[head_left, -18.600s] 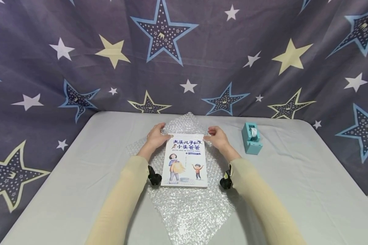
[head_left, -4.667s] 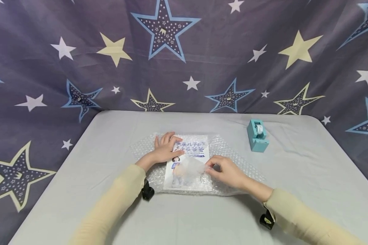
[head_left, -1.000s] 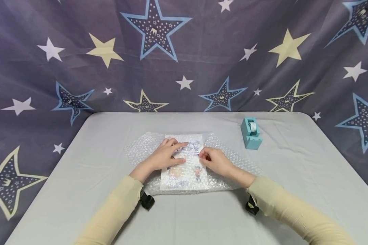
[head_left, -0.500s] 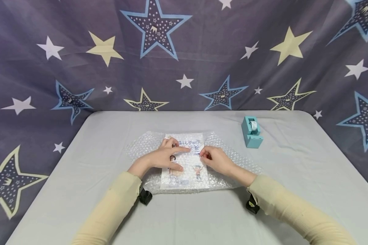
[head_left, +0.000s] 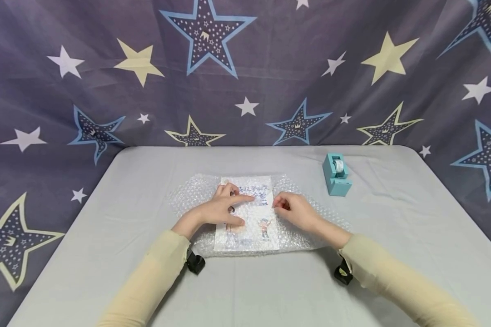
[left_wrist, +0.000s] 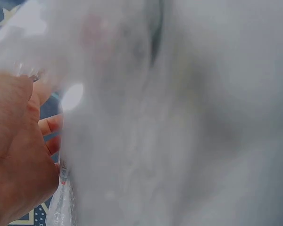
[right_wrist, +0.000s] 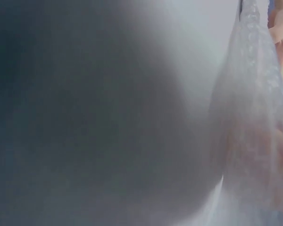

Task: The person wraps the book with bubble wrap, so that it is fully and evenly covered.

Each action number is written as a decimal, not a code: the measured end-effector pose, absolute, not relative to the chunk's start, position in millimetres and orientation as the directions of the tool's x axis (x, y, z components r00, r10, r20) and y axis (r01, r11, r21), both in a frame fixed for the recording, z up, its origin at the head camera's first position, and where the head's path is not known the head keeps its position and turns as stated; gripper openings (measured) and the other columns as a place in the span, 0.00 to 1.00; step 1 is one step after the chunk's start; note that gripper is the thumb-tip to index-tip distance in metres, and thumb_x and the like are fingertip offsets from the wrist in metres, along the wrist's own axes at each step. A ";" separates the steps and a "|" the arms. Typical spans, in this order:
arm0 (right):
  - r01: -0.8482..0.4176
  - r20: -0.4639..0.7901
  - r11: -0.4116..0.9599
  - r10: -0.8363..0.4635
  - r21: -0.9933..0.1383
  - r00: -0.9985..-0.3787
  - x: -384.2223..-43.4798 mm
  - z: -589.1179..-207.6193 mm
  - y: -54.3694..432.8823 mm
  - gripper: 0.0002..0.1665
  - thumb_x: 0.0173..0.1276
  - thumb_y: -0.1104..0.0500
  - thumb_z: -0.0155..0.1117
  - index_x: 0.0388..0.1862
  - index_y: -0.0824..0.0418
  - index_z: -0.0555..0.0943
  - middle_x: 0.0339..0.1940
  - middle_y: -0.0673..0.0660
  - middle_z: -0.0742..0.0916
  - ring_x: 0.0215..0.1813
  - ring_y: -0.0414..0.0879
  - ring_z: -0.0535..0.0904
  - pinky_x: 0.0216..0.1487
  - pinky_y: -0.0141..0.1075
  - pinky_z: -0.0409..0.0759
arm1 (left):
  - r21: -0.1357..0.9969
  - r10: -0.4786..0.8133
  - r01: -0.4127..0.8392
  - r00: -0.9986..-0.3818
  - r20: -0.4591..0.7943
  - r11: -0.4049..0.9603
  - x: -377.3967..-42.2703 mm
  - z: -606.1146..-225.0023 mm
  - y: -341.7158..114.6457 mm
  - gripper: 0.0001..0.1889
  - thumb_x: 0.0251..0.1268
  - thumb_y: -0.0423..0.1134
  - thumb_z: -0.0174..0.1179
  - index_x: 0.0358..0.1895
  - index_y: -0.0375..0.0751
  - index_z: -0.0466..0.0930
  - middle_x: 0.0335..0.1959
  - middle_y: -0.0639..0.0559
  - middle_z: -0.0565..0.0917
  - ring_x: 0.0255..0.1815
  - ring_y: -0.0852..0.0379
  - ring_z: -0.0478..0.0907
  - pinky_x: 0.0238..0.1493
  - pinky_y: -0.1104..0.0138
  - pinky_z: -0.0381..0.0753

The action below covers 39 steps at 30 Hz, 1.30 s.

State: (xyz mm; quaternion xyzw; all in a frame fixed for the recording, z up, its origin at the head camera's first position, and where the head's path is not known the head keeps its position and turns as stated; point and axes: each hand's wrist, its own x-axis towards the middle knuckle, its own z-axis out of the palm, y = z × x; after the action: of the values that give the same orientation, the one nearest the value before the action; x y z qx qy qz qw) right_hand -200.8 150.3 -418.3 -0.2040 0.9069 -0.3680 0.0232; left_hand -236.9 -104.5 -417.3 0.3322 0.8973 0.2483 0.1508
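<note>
A white picture book with blue lettering and cartoon figures lies flat, seen through a layer of bubble wrap folded over it. My left hand rests on the covered book, thumb and index finger spread apart, the other fingers bent. At the book's right edge, my right hand has curled fingers, with thumb and fingertips pinching the bubble wrap. Blurred wrap fills most of the left wrist view beside the left hand. Through hazy wrap in the right wrist view, fingers show dimly.
A teal tape dispenser with a roll of clear tape stands at the back right of the table. A dark star-patterned curtain hangs behind the table. Wings of bubble wrap spread to both sides of the book.
The wrap's near part was folded up over the book, and the right hand laid its tip down. In the last half second my right hand shifted slightly right; the left stayed put.
</note>
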 end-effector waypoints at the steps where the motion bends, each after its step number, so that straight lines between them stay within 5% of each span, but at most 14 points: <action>1: -0.354 0.112 0.647 -0.384 -0.675 -0.916 -200.3 -416.9 152.3 0.04 0.59 0.64 0.60 0.35 0.60 0.78 0.25 0.49 0.79 0.27 0.38 0.72 0.30 0.29 0.73 | 0.543 0.671 0.524 -0.735 -0.101 0.656 -237.2 -417.2 -104.2 0.36 0.45 0.53 0.65 0.64 0.66 0.64 0.53 0.52 0.59 0.51 0.53 0.52 0.48 0.56 0.64; 39: -0.246 0.078 0.808 -0.242 -0.535 -0.967 -178.5 -404.6 266.5 0.07 0.62 0.60 0.60 0.37 0.63 0.79 0.28 0.52 0.82 0.32 0.42 0.76 0.35 0.36 0.74 | 0.486 0.648 0.538 -0.757 -0.080 0.689 -232.7 -416.6 -101.9 0.38 0.43 0.60 0.66 0.63 0.66 0.65 0.52 0.54 0.60 0.52 0.53 0.54 0.53 0.55 0.63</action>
State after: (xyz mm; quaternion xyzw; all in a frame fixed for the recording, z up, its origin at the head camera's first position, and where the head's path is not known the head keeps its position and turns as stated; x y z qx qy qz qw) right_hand -178.5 266.5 -404.6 -0.1284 0.9508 -0.2819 -0.0032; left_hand -232.7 -101.9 -416.6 0.3257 0.9105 0.2228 0.1238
